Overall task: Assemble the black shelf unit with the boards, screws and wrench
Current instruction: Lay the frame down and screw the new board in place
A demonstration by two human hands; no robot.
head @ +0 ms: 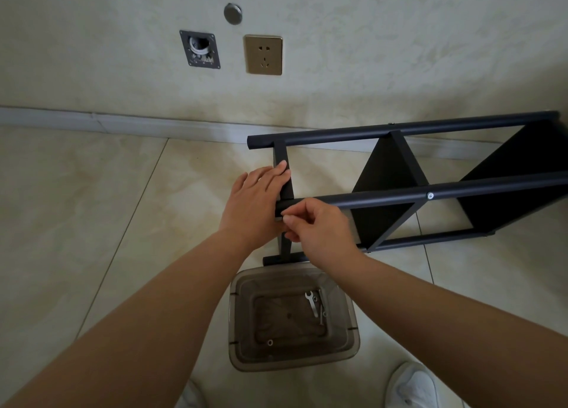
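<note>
Shelf unit (384,174) lies on its side on the floor; left hand (255,198) presses flat, fingers straight, on its end bar (280,152); right hand (319,226) pinches a screw (278,219) at its rail end

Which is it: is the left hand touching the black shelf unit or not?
Touching. In the head view the left hand lays its fingers flat on the end board of the black shelf unit; no gap.

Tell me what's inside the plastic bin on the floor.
The bin holds a wrench, some screws and a washer. A forearm covers its far right corner.
</note>
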